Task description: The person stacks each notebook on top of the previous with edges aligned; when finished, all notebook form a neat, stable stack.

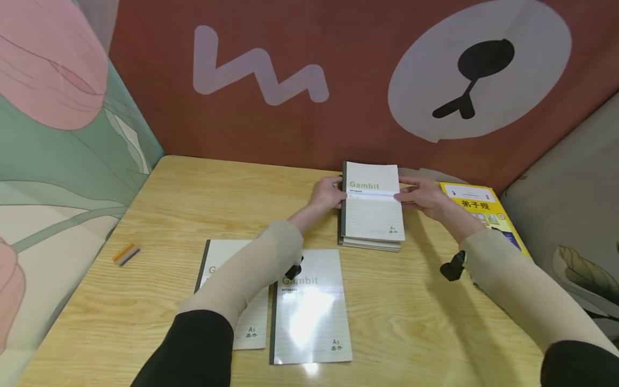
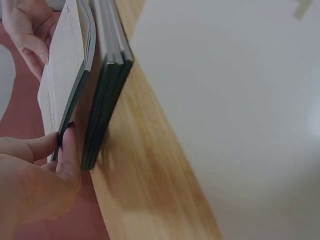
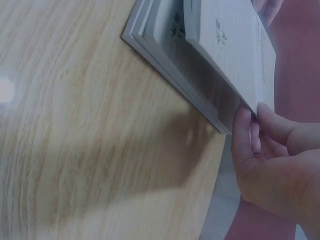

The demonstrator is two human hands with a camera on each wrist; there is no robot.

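Held notebook (image 1: 374,220): far side of the surface (image 1: 155,209), right of centre, over the stack; both wrist views show a gap beneath it. We can't tell whether it's a single one.
Left hand (image 1: 326,193): pinches the dark spine edge, thumb on the cover, fingers beneath.
Right hand (image 1: 424,198): pinches the opposite edge the same way.
Why two sides: we reckon gripping opposite edges keeps it level and the pages from sagging or fanning.
Stack (image 1: 369,245): several notebooks, spines left like the held one; we'd say matching spines keep the edges roughly aligned.
Near notebooks: left one (image 1: 252,322), partly hidden by the sleeve, and right one (image 1: 309,322); flat, covers up, side by side, probably spaced so neither overlaps.
Yellow book (image 1: 483,203): far right, behind the right forearm; looks parked out of the way.
Striped item (image 1: 127,254): left, well apart; we can't identify it.
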